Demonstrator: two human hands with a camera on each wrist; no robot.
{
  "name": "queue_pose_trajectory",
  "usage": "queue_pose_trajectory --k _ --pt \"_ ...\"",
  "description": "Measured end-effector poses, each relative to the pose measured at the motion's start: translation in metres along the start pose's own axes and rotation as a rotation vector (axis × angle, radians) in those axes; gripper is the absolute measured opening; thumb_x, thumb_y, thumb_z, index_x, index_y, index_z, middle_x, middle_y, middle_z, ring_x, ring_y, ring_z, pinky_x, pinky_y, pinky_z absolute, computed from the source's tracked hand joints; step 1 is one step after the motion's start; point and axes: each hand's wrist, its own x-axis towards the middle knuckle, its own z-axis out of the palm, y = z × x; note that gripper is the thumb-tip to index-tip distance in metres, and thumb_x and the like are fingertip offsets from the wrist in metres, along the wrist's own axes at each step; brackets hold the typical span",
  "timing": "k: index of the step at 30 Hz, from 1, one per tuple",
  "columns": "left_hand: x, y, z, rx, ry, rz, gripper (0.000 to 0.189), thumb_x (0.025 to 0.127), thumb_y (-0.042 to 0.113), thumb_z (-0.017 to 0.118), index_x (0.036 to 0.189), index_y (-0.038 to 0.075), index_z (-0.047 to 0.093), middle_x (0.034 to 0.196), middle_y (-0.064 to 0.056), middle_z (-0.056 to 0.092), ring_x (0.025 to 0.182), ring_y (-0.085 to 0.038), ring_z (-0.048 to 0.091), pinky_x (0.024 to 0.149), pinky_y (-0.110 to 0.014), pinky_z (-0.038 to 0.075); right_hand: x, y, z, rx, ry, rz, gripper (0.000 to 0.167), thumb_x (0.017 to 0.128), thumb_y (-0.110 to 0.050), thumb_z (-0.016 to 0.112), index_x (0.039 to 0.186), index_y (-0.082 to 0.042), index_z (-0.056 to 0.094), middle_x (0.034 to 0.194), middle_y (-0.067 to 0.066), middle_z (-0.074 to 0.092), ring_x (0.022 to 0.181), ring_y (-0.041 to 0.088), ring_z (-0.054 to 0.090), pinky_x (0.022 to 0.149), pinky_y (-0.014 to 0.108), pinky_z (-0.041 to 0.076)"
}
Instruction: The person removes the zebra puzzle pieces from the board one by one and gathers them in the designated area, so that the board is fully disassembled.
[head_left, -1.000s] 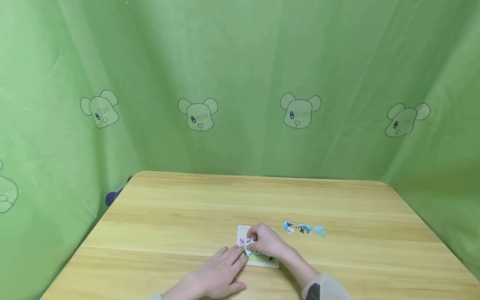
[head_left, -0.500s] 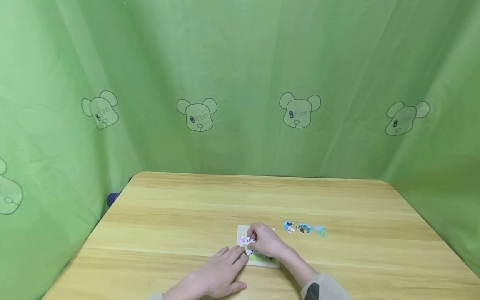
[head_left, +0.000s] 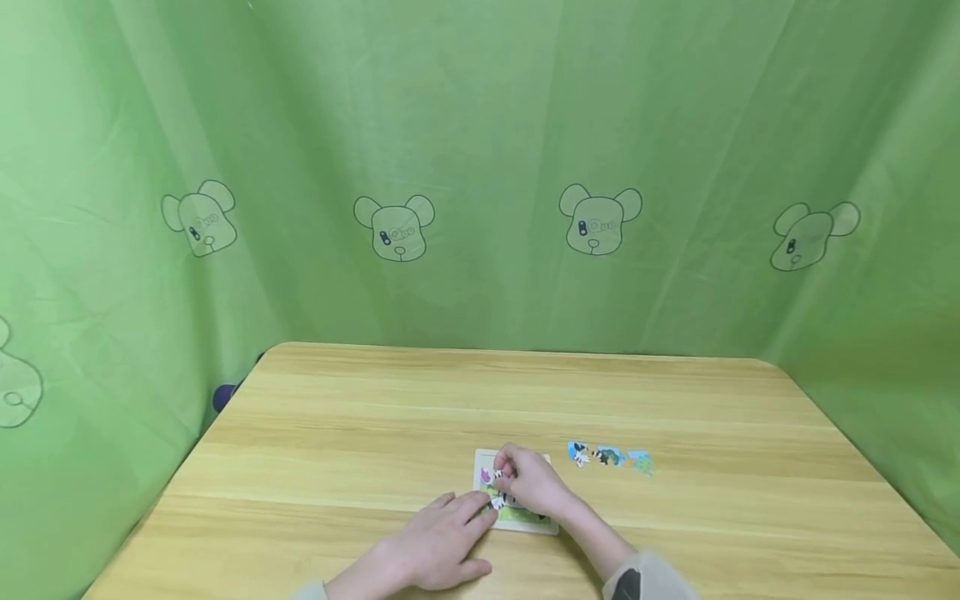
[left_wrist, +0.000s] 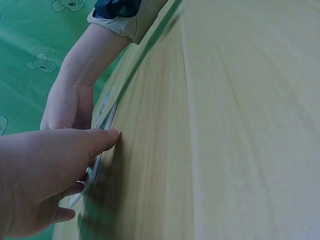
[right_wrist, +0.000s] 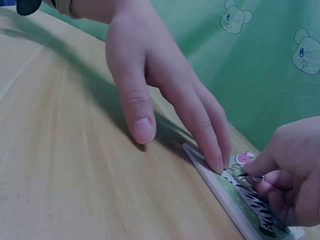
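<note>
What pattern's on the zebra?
The zebra has black and white stripes, clearest in the right wrist view.

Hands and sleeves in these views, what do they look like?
The left hand and right hand wear no gloves. The left sleeve and right sleeve are pale beige, ending short of the hands. A dark object sits on the right sleeve, and a dark shape shows near the left one; neither is clear.

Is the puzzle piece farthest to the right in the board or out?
Out: that piece lies on the table, right of the board and apart from it.
</note>
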Motion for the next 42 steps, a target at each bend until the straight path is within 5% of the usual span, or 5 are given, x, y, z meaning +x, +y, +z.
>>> queue_pose_trajectory --k 10,21,29,42 --pt "0.001 0.002 0.0 -0.004 0.01 0.013 0.065 0.091 0.054 0.044 0.138 0.01 0.043 0.145 -0.008 0.036 0.132 -0.019 0.034 0.105 -0.04 0.034 -0.001 0.016 -0.015 0.171 -0.004 0.039 0.017 0.08 -0.007 0.067 0.093 -0.004 0.057 0.08 0.003 0.054 0.074 0.016 0.051 0.065 0.023 0.046" --pt "0.003 0.001 0.0 -0.014 0.022 0.007 0.063 0.09 0.054 0.045 0.136 0.01 0.046 0.143 -0.009 0.039 0.131 -0.02 0.035 0.105 -0.041 0.034 -0.02 0.04 -0.055 0.268 0.017 0.111 0.025 0.081 -0.007 0.067 0.1 0.003 0.056 0.076 0.006 0.056 0.062 0.016 0.052 0.051 0.024 0.048" --pt "0.002 0.0 0.001 -0.019 0.013 0.005 0.064 0.09 0.053 0.046 0.137 0.01 0.044 0.145 -0.009 0.036 0.132 -0.02 0.033 0.106 -0.041 0.032 -0.036 0.069 -0.079 0.2 -0.005 0.119 0.028 0.082 -0.009 0.067 0.104 0.005 0.057 0.068 0.005 0.058 0.057 0.015 0.053 0.048 0.023 0.045" --pt "0.002 -0.001 0.002 -0.013 0.031 0.012 0.064 0.09 0.053 0.047 0.137 0.009 0.044 0.144 -0.009 0.037 0.131 -0.022 0.035 0.106 -0.041 0.032 -0.04 0.075 -0.086 0.014 0.084 0.137 0.015 0.078 -0.006 0.068 0.092 -0.001 0.062 0.072 0.001 0.055 0.054 0.01 0.047 0.043 0.021 0.043"
